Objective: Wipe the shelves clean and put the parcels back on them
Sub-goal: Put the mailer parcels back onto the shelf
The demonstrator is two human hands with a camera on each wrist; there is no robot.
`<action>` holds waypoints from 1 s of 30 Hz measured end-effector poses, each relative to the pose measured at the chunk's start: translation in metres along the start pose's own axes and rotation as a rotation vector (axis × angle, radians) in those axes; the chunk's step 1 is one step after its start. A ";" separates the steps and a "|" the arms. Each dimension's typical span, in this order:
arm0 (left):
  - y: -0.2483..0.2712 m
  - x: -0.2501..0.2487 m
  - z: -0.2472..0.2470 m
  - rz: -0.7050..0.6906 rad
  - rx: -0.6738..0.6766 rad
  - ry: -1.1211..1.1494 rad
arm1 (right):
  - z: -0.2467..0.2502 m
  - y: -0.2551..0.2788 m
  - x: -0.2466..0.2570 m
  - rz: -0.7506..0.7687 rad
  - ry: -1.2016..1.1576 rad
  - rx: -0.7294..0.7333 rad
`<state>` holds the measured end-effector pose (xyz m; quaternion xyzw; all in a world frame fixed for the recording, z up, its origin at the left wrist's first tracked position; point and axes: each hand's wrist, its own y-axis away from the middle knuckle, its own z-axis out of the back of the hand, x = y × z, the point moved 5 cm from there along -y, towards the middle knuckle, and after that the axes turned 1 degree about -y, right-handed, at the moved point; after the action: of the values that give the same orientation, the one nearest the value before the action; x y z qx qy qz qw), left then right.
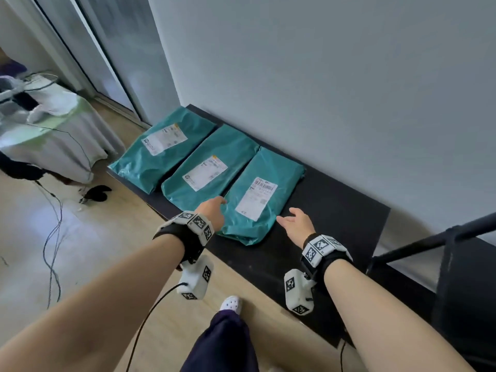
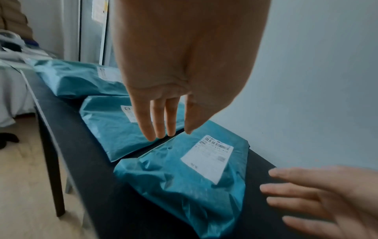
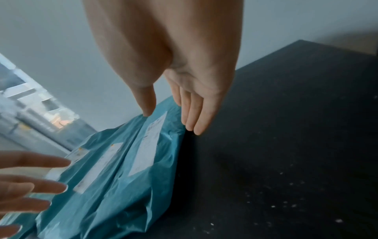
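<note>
**Teal parcels in a row, our hands framing the nearest**

Teal plastic mailers lie flat on the black shelf (image 1: 335, 210) against the wall: a far parcel (image 1: 163, 149) toward 11 o'clock, a middle parcel (image 1: 206, 170) beside it, and the near parcel (image 1: 257, 197) closest to us, with bare shelf running on toward 3 o'clock. Our left hand (image 1: 212, 213) hovers at that parcel's 9 o'clock edge, fingers straight and holding nothing; our right hand (image 1: 298, 224) sits just off its 3 o'clock edge, fingers spread, also holding nothing. Whether either touches the plastic we cannot tell. Pale specks (image 3: 286, 205) dot the bare shelf in the right wrist view. We judge that we are about to take up or settle this parcel. Next, both hands should close on its long edges together, since the slack plastic will sag and slip.
</note>
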<state>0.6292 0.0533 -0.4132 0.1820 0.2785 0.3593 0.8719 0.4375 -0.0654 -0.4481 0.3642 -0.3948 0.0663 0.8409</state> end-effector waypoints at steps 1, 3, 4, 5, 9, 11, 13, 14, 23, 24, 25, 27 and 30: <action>-0.013 0.000 0.005 -0.020 0.009 0.011 | -0.004 -0.009 -0.001 -0.047 -0.057 -0.016; -0.039 -0.002 0.014 -0.055 0.024 0.047 | -0.009 -0.027 -0.003 -0.131 -0.150 -0.048; -0.052 -0.002 0.016 -0.076 0.033 0.050 | -0.010 -0.035 -0.004 -0.166 -0.186 -0.060; -0.064 -0.003 0.017 -0.098 0.052 0.047 | -0.010 -0.040 -0.004 -0.192 -0.215 -0.072; -0.105 -0.011 0.012 -0.125 0.179 -0.015 | -0.014 -0.056 0.001 -0.232 -0.335 -0.108; -0.120 -0.015 0.009 -0.126 0.223 -0.042 | -0.017 -0.062 0.000 -0.229 -0.371 -0.136; -0.132 -0.018 0.006 -0.129 0.247 -0.064 | -0.018 -0.068 -0.001 -0.227 -0.383 -0.167; -0.136 -0.019 0.005 -0.126 0.260 -0.059 | -0.018 -0.069 -0.002 -0.235 -0.393 -0.178; -0.165 -0.025 0.003 -0.093 0.286 0.161 | -0.013 -0.069 -0.006 -0.260 -0.458 -0.242; -0.165 -0.026 0.005 -0.104 0.277 0.174 | -0.013 -0.067 -0.007 -0.262 -0.459 -0.255; -0.164 -0.026 0.006 -0.120 0.267 0.189 | -0.013 -0.065 -0.007 -0.263 -0.470 -0.262; -0.158 -0.028 0.009 -0.132 0.253 0.248 | -0.012 -0.058 -0.008 -0.260 -0.499 -0.269; -0.143 -0.033 0.011 -0.117 0.292 0.366 | -0.003 -0.040 -0.010 -0.242 -0.514 -0.279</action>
<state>0.6919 -0.0688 -0.4672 0.2214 0.4911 0.2911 0.7906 0.4488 -0.0905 -0.4785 0.2945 -0.5535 -0.1835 0.7571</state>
